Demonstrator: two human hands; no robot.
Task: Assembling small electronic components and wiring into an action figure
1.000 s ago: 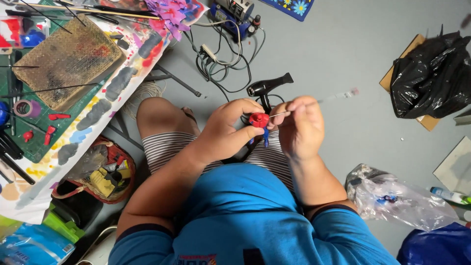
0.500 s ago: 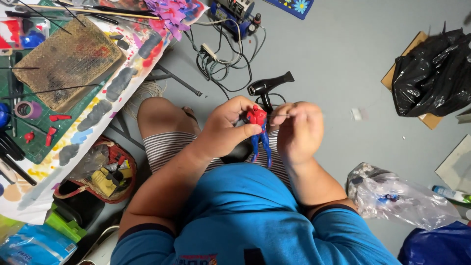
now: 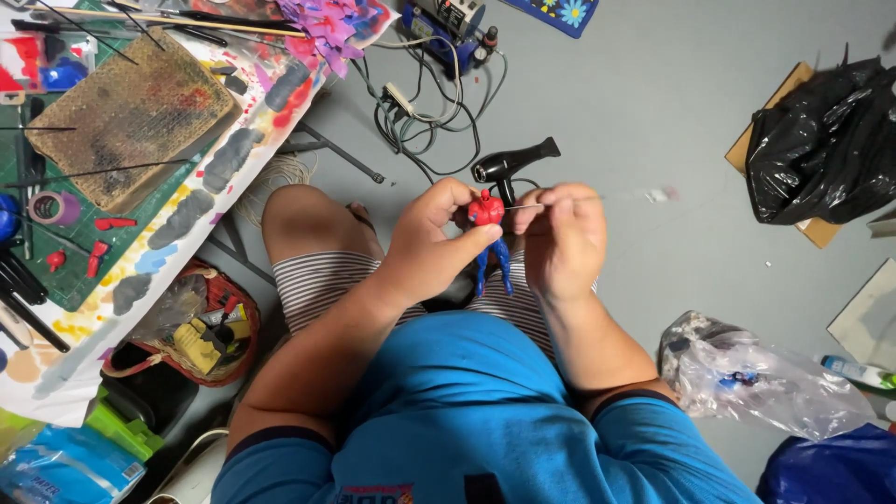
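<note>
While left hand (image 3: 431, 245) pinches red-and-blue figurine (image 3: 488, 229) steady, right hand (image 3: 560, 238) grips thin brush (image 3: 597, 197), tip at its head. Black hair dryer (image 3: 513, 161) lies at twelve o'clock.

My left hand (image 3: 425, 247) is gripping a small red-and-blue figure (image 3: 488, 229) of glossy, smooth plastic. My right hand (image 3: 560, 238) is pinching a thin stick (image 3: 607, 197). A crinkled shiny black plastic bag (image 3: 821, 145) is lying on the smooth matt grey floor (image 3: 653, 93).
</note>
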